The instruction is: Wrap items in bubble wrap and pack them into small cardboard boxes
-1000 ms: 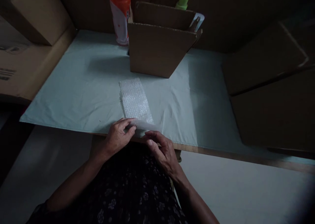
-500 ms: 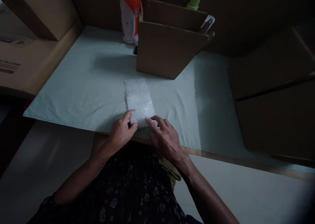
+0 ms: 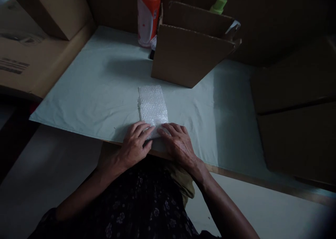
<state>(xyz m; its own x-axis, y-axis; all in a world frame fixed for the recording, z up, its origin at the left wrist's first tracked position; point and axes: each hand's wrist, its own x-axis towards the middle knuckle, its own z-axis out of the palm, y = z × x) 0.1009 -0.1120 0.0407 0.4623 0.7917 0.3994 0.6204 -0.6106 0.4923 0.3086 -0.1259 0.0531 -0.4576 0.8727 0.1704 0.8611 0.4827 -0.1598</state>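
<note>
A flat rectangular piece of bubble wrap [image 3: 153, 104] lies near the front edge of the table, its long side running away from me. My left hand [image 3: 136, 144] rests on its near left corner, fingers stretched over the wrap and thumb apart at the table edge. On the near right corner, my right hand [image 3: 180, 141] presses down with bent, slightly spread fingers; its thumb is mostly hidden. Between the fingertips the near end of the wrap looks creased. Whether anything is inside the wrap, I cannot tell.
Behind the wrap stands an open cardboard box [image 3: 181, 55], with a green cap [image 3: 219, 4] beyond it. An orange and white bottle [image 3: 147, 20] is beside it. Larger cartons flank the pale green cloth [image 3: 94, 81], one left [image 3: 42, 60] and more at right [image 3: 296, 134].
My left hand has moved from the wrap's left edge onto its near end, closer to my right hand. The view has shifted slightly, so everything sits further right.
</note>
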